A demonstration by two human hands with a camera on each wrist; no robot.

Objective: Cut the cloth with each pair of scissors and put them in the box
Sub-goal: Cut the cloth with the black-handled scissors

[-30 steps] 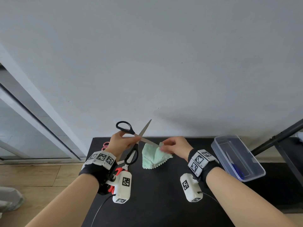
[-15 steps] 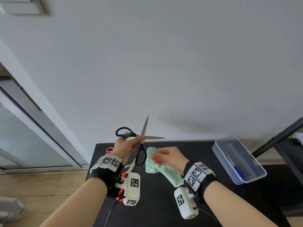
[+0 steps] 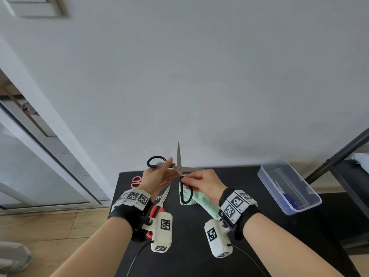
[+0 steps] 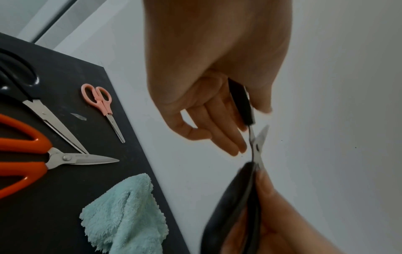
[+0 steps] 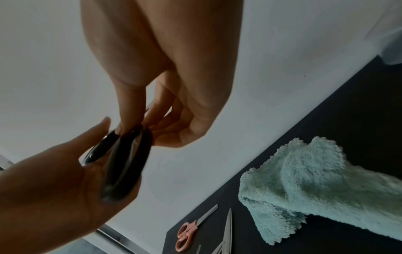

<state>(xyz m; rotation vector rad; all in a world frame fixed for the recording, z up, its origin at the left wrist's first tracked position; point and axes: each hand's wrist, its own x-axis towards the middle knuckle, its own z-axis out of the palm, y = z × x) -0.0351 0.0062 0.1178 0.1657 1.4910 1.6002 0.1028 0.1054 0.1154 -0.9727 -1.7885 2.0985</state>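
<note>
Two hands are being kept on the black-handled scissors [image 3: 180, 172], wide open at frame centre: left hand [image 3: 157, 178] fingers curled round one loop, right hand [image 3: 203, 182] fingers pinching the other; a slip is being risked onto the green cloth [image 3: 201, 202].

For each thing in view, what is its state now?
Black scissors: blades open, held in the air by both hands.
Left hand: grips one handle.
Right hand: grips the other handle.
Cloth: crumpled on table.
Box: open, blue scissors inside.
Pink scissors: closed.
</note>
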